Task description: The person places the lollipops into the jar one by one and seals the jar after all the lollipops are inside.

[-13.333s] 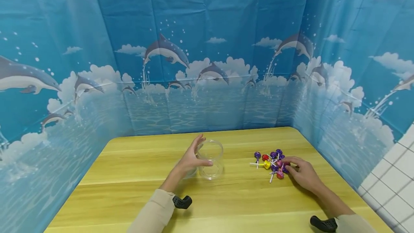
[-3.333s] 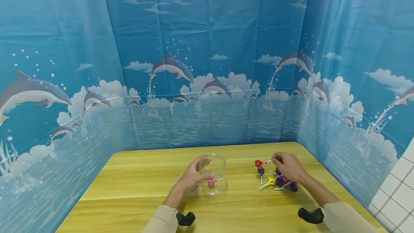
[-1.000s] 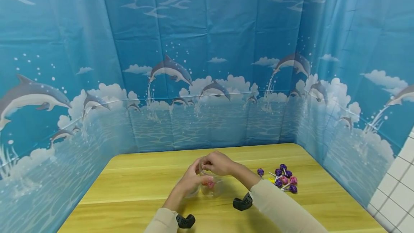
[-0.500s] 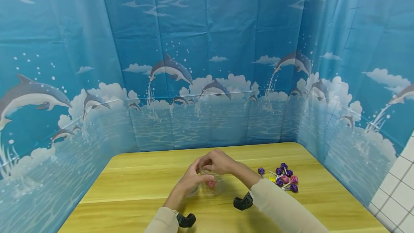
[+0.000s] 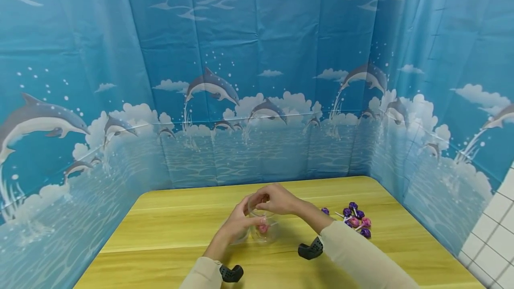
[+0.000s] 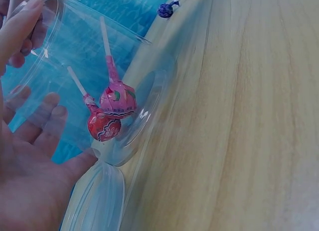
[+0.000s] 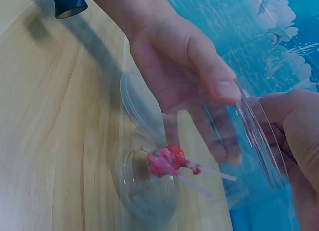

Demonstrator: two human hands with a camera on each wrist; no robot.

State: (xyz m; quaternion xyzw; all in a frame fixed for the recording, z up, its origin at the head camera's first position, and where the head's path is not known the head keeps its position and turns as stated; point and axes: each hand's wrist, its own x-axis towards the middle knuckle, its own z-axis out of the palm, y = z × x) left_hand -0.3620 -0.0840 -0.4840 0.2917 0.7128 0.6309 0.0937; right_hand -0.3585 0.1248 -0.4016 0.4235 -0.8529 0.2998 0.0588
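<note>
A clear plastic jar (image 5: 270,237) stands upright on the table. My left hand (image 5: 237,222) grips its side, thumb in front and fingers round the far wall. Inside, a pink lollipop (image 6: 118,97) and a red lollipop (image 6: 103,128) lie at the bottom, sticks pointing up toward the mouth. My right hand (image 5: 279,200) is at the jar's rim, its fingers loosely bent over the opening with nothing seen between them. Beside the jar's base, mostly behind my left hand in the head view, lies a clear round lid (image 6: 99,201).
To the right on the wooden table (image 5: 160,235) is a loose pile of purple and pink lollipops (image 5: 354,221), partly hidden by my right sleeve. A dolphin-print curtain (image 5: 257,146) hangs along the far and side edges of the table.
The pink and red lollipops have gone from the pile into the jar. My right hand came over from the pile and has just risen slightly at the rim. My left hand stays on the jar.
</note>
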